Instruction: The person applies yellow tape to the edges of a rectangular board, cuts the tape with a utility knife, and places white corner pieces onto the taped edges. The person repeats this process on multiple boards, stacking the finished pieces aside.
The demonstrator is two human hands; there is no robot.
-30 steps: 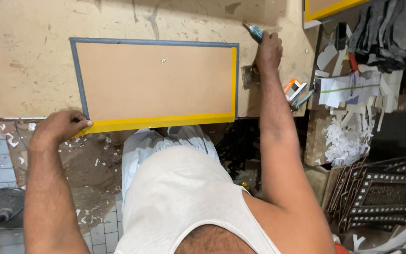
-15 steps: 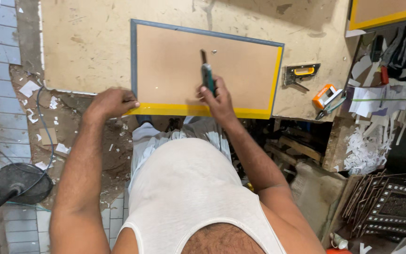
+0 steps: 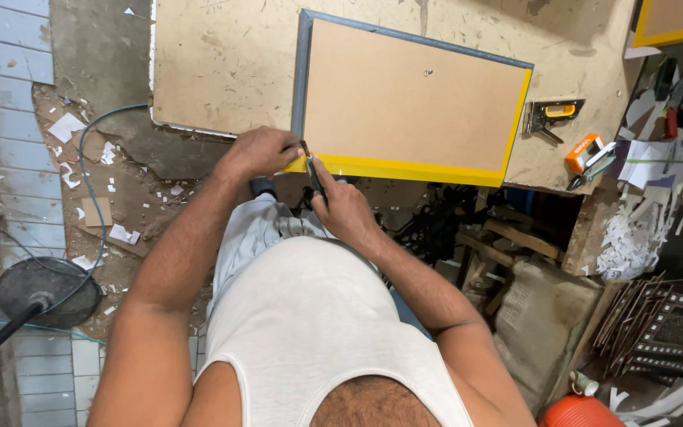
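Left hand (image 3: 258,152) grips the frame (image 3: 413,170) corner; right hand (image 3: 343,207) pinches a slim tool (image 3: 314,175)

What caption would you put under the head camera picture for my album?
A person's left hand steadies the near corner of a yellow-and-blue framed board while the right hand holds a dark tool against it.

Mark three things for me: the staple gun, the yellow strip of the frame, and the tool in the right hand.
staple gun (image 3: 551,115): head view, on its dark metal body.
yellow strip (image 3: 428,171): head view, midway along the frame's near edge.
tool (image 3: 314,175): head view, on the dark shaft above the right hand (image 3: 345,209).
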